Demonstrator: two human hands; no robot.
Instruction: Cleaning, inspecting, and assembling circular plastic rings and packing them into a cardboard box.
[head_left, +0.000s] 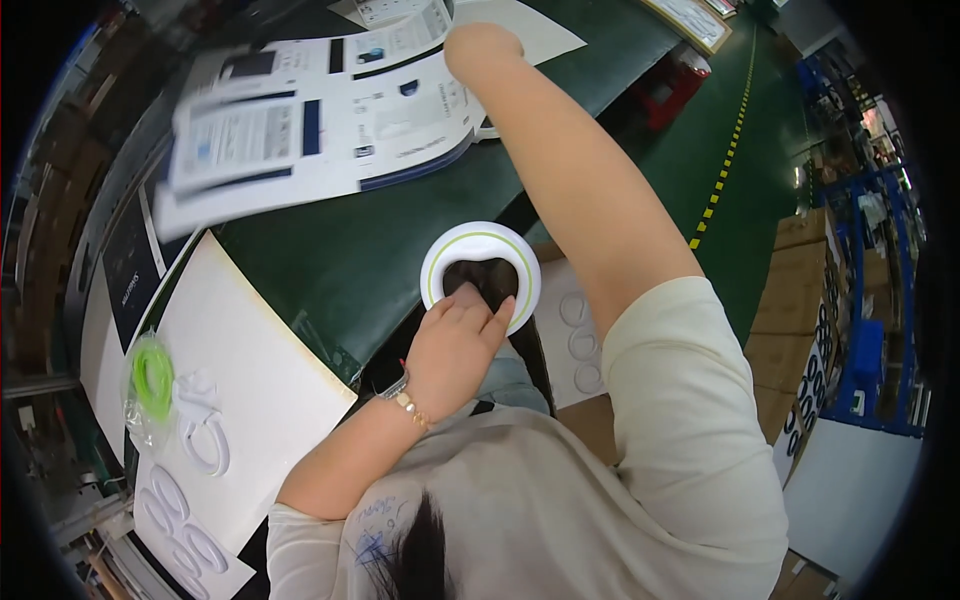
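Note:
My left hand [458,345] grips the near rim of a round white ring-shaped piece [441,243] with a thin green line around it. The thumb lies on its right side, and the other fingers reach into the dark opening. My right arm stretches far forward, and my right hand [484,48] is at the right edge of a large printed sheet [400,125]. Its fingers are hidden. The sheet is white with dark blue blocks; it curves up off the dark green table [300,260], its left end blurred.
On a white board [270,350] at left lie a bag of green rings [152,375], a white ring [205,447] and several white oval rings [168,492]. A carton with round pieces [580,345] stands right of my lap. Stacked cartons [790,330] and a red stool [675,92] are farther right.

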